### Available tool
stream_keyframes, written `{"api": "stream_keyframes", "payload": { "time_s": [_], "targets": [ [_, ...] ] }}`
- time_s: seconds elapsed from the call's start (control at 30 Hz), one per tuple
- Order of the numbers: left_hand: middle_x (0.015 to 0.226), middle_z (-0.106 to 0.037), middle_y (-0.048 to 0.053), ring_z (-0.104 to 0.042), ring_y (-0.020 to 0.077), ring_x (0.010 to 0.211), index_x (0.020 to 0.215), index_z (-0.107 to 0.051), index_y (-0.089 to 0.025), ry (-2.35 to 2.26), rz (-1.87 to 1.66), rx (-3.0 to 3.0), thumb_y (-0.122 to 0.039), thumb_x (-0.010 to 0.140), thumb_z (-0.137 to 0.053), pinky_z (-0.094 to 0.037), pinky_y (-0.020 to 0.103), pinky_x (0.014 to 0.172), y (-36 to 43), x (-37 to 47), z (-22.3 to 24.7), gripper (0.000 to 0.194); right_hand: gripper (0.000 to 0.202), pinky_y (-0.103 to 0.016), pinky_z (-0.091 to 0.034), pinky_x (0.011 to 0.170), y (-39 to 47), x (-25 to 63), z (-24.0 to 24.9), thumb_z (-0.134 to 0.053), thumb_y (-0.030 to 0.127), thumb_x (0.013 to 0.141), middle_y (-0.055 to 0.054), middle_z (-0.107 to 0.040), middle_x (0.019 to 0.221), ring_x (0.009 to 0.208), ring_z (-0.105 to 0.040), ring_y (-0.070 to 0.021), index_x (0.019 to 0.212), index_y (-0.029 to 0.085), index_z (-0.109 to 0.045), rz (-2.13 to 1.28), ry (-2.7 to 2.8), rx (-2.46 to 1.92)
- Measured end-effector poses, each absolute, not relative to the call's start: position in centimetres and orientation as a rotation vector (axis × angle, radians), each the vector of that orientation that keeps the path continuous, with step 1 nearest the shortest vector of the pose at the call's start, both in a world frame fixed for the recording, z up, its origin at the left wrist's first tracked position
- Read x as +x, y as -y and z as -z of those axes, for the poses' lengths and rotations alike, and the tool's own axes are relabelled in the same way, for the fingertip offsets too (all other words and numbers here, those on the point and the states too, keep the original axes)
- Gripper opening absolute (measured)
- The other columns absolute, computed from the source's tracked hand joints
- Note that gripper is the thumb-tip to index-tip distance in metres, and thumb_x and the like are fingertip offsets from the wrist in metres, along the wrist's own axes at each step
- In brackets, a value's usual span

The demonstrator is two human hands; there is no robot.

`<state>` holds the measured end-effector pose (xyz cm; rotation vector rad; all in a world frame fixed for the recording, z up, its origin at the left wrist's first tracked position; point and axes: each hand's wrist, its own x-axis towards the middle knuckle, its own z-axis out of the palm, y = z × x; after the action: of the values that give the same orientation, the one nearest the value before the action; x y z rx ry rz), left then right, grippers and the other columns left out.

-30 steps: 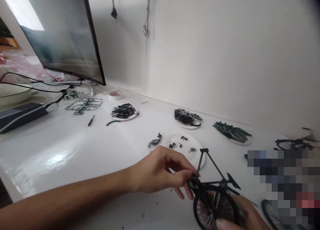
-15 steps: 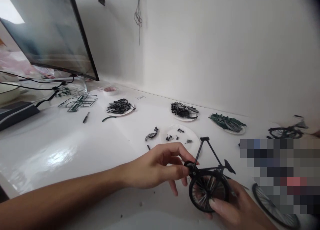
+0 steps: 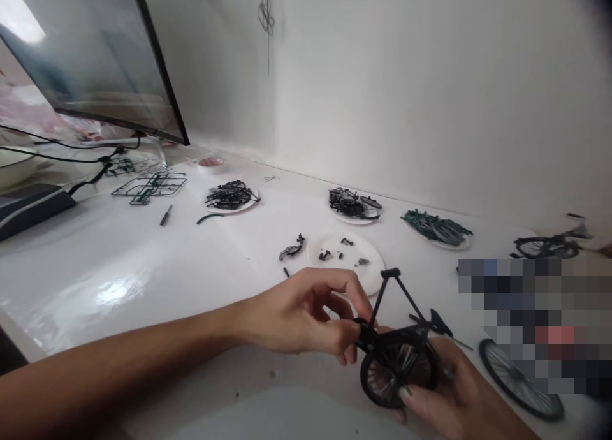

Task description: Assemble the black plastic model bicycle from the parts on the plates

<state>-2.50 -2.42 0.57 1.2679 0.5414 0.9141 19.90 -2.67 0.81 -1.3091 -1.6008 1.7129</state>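
Note:
A black model bicycle frame [image 3: 404,287] with a spoked wheel [image 3: 399,370] is held up over the white table, tilted. My right hand [image 3: 454,389] grips it at the wheel, thumb on the near side and other fingers behind. With thumb and forefinger, my left hand [image 3: 325,319] pinches the small round part at the frame's left end; those fingertips partly cover it. Just behind my left hand lies a white paper plate [image 3: 373,277] with several small dark parts. A curved black piece [image 3: 292,247] rests left of that plate.
Along the back are plates of black parts [image 3: 232,196], more black parts [image 3: 351,204] and green parts [image 3: 437,228]. A screwdriver [image 3: 166,215] and green sprues [image 3: 150,186] lie left, near a monitor [image 3: 109,57]. At right are a model bicycle [image 3: 549,243], a loose wheel [image 3: 521,382] and a blurred-out area.
My left fingers have curled in closer at the frame's left end. The frame has turned slightly, and a thin bar now shows beside its saddle-shaped part. The view has shifted a little.

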Motion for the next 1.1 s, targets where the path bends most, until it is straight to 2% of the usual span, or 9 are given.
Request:
{"api": "stream_keyframes", "payload": {
  "time_s": [0.2, 0.27, 0.37, 0.53, 0.63, 0.73, 0.83, 0.97, 1.1],
  "targets": [
    [0.085, -0.062, 0.004, -0.066, 0.0096, 0.062, 0.080, -0.058, -0.012, -0.546, -0.851, 1.182, -0.009, 0.080, -0.065, -0.056, 0.022, 0.059, 2.2, -2.5, -1.0, 0.008, 0.010, -0.028, -0.047, 0.055, 2.1, 20.4, 0.1, -0.069, 0.026, 0.063, -0.003, -0.063, 0.062, 0.056, -0.055, -0.0151, 0.065, 0.017, -0.071, -1.788, 1.714, -1.169],
    [0.087, -0.063, 0.003, -0.067, 0.0106, 0.062, 0.083, -0.059, -0.013, -0.534, -0.825, 1.119, -0.013, 0.083, -0.066, -0.059, 0.025, 0.060, 2.0, -2.5, -0.9, 0.007, 0.010, -0.028, -0.047, 0.056, 2.0, 20.5, 0.3, -0.070, 0.027, 0.066, -0.004, -0.064, 0.063, 0.058, -0.056, -0.0159, 0.064, 0.017, -0.070, -1.806, 1.702, -1.148],
    [0.085, -0.065, 0.003, -0.066, 0.0088, 0.062, 0.089, -0.063, -0.011, -0.553, -0.823, 1.127, -0.019, 0.092, -0.060, -0.059, 0.022, 0.062, 1.8, -2.6, -0.9, 0.008, 0.014, -0.028, -0.048, 0.058, 1.9, 20.5, 0.4, -0.071, 0.030, 0.070, -0.003, -0.064, 0.064, 0.059, -0.056, -0.0161, 0.073, 0.017, -0.072, -1.835, 1.597, -1.085],
    [0.091, -0.068, 0.006, -0.068, 0.0120, 0.074, 0.101, -0.068, -0.012, -0.552, -0.848, 1.206, -0.019, 0.095, -0.058, -0.060, 0.025, 0.070, 1.5, -2.9, -0.9, 0.013, 0.014, -0.027, -0.047, 0.056, 2.1, 19.9, 0.0, -0.073, 0.029, 0.069, -0.002, -0.064, 0.069, 0.060, -0.056, -0.0150, 0.076, 0.018, -0.073, -1.887, 1.371, -1.086],
    [0.095, -0.069, 0.007, -0.069, 0.0117, 0.074, 0.094, -0.068, -0.011, -0.580, -0.847, 1.203, -0.019, 0.094, -0.060, -0.060, 0.025, 0.070, 1.2, -3.2, -0.9, 0.012, 0.013, -0.028, -0.049, 0.059, 2.4, 19.9, 0.1, -0.072, 0.028, 0.072, -0.004, -0.068, 0.075, 0.066, -0.057, -0.0165, 0.080, 0.019, -0.074, -1.816, 1.415, -1.119],
    [0.096, -0.070, 0.009, -0.070, 0.0125, 0.073, 0.087, -0.069, -0.009, -0.633, -0.798, 1.240, -0.019, 0.091, -0.064, -0.060, 0.025, 0.070, 0.9, -3.8, -1.0, 0.012, 0.013, -0.029, -0.048, 0.063, 2.5, 20.2, 0.4, -0.071, 0.030, 0.076, -0.004, -0.068, 0.073, 0.067, -0.057, -0.0163, 0.082, 0.019, -0.074, -1.734, 1.522, -1.141],
    [0.091, -0.071, 0.007, -0.072, 0.0135, 0.071, 0.090, -0.070, -0.010, -0.629, -0.680, 1.223, -0.016, 0.089, -0.065, -0.060, 0.026, 0.070, 0.8, -4.2, -1.0, 0.008, 0.012, -0.028, -0.045, 0.061, 2.5, 20.6, 0.7, -0.070, 0.031, 0.074, -0.002, -0.066, 0.065, 0.064, -0.056, -0.0162, 0.077, 0.019, -0.071, -1.704, 1.621, -1.210],
    [0.084, -0.071, 0.004, -0.074, 0.0172, 0.072, 0.097, -0.071, -0.012, -0.542, -0.569, 1.130, -0.013, 0.084, -0.063, -0.063, 0.028, 0.068, 0.8, -4.2, -0.6, 0.015, 0.016, -0.027, -0.041, 0.053, 2.3, 20.7, 0.5, -0.066, 0.034, 0.071, -0.003, -0.064, 0.062, 0.061, -0.055, -0.0168, 0.071, 0.018, -0.068, -1.748, 1.772, -1.193],
    [0.084, -0.070, 0.004, -0.075, 0.0176, 0.073, 0.095, -0.071, -0.013, -0.539, -0.549, 1.071, -0.011, 0.080, -0.065, -0.063, 0.027, 0.066, 0.8, -4.0, 0.0, 0.017, 0.013, -0.026, -0.044, 0.054, 2.5, 20.1, -0.5, -0.065, 0.031, 0.069, -0.001, -0.060, 0.061, 0.057, -0.053, -0.0148, 0.069, 0.018, -0.067, -1.779, 1.759, -1.194]
  ]
}}
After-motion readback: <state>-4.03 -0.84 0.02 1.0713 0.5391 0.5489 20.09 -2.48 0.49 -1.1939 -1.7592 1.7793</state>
